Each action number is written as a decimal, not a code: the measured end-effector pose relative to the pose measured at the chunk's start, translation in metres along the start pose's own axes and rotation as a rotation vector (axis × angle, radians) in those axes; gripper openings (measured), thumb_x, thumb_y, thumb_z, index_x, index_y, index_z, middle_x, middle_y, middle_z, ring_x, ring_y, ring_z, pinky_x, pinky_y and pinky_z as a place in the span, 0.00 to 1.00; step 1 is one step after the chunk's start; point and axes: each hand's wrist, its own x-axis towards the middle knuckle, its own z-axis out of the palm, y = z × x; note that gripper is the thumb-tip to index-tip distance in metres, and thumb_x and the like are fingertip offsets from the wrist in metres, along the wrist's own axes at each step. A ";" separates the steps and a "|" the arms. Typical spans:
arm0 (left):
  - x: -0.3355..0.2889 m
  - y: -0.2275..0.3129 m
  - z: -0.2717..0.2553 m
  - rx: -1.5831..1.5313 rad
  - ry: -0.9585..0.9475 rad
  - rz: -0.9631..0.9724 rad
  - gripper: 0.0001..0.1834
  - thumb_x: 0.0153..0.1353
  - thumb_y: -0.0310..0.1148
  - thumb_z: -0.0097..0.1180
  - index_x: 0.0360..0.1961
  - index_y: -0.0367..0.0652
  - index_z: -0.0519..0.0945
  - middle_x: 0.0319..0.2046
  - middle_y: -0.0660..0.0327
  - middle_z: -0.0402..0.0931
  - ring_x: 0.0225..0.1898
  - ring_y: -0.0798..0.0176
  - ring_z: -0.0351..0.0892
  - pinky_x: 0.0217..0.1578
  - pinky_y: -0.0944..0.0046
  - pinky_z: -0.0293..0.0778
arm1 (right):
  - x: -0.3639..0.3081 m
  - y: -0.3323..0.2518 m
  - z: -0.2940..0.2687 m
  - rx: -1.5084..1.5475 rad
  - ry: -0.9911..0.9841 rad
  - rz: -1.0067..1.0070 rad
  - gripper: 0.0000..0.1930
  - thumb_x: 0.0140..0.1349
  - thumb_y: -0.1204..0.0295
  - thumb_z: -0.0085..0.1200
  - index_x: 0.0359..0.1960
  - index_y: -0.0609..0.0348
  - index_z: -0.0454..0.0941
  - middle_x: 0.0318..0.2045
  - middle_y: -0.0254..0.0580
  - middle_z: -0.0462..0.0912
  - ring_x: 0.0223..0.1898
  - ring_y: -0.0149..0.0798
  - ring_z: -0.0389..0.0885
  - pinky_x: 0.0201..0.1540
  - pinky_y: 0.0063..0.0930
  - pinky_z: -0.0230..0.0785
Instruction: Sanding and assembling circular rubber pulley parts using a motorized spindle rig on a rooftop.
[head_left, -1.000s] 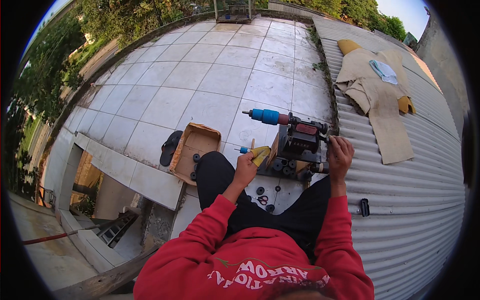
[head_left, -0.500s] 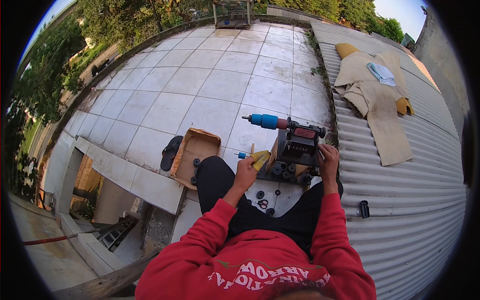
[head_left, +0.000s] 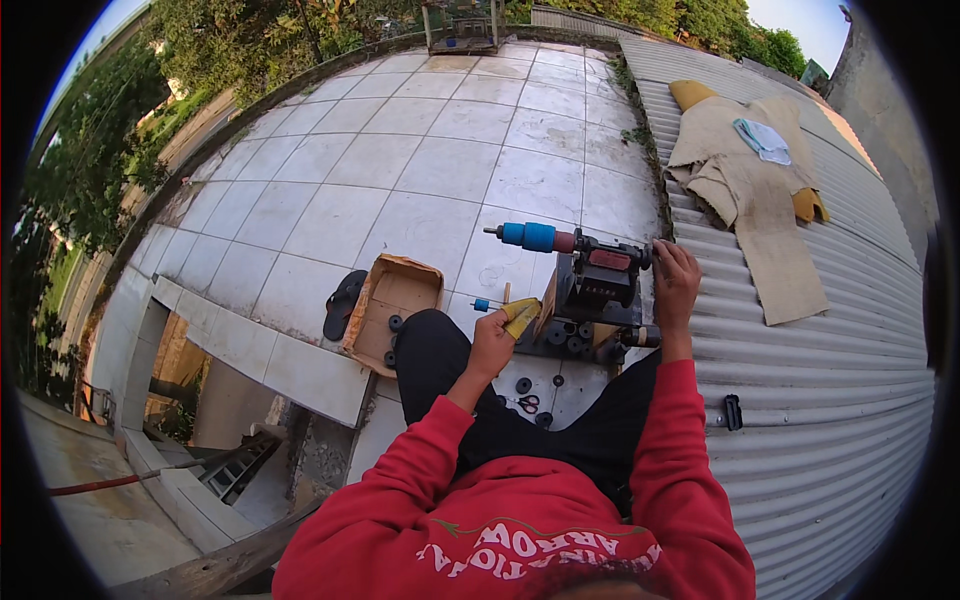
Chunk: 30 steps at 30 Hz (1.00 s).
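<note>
My left hand is closed on a folded yellow piece of cloth or paper, holding it beside a wooden upright at the machine's left. The machine is a black hand-cranked winder with a dark red window. A horizontal shaft juts left from its top, carrying blue cylinders and a reddish-brown part. My right hand is curled at the shaft's right end, on what looks like a crank handle mostly hidden by my fingers. A small blue spool lies near my left hand.
Black discs crowd the machine's base. Between my legs lie scissors and loose black discs. An open cardboard box and a black sandal sit left. Corrugated roofing at right bears a black object and beige cloth.
My right hand has moved up and slightly right, from beside the machine's lower right to the shaft's right end. My left hand still holds the yellow piece in nearly the same place.
</note>
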 end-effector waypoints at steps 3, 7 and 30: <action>-0.001 0.004 0.003 -0.018 0.001 -0.056 0.15 0.70 0.23 0.60 0.56 0.31 0.85 0.50 0.56 0.88 0.50 0.70 0.84 0.53 0.70 0.77 | -0.006 0.021 0.021 -0.033 -0.099 0.007 0.15 0.65 0.70 0.63 0.53 0.50 0.87 0.51 0.37 0.87 0.59 0.46 0.80 0.65 0.43 0.64; 0.001 -0.002 0.004 -0.028 -0.011 -0.062 0.15 0.71 0.24 0.60 0.57 0.31 0.85 0.50 0.56 0.88 0.50 0.70 0.84 0.53 0.70 0.76 | -0.047 0.037 0.042 -0.005 -0.147 0.038 0.15 0.63 0.71 0.65 0.51 0.51 0.87 0.49 0.39 0.88 0.57 0.47 0.81 0.65 0.45 0.64; -0.003 -0.013 0.005 -0.007 -0.006 -0.043 0.15 0.71 0.26 0.62 0.56 0.31 0.85 0.46 0.61 0.89 0.45 0.76 0.81 0.49 0.72 0.76 | -0.011 0.026 0.028 -0.014 -0.079 0.013 0.15 0.64 0.71 0.64 0.52 0.52 0.87 0.51 0.38 0.87 0.58 0.48 0.80 0.63 0.43 0.67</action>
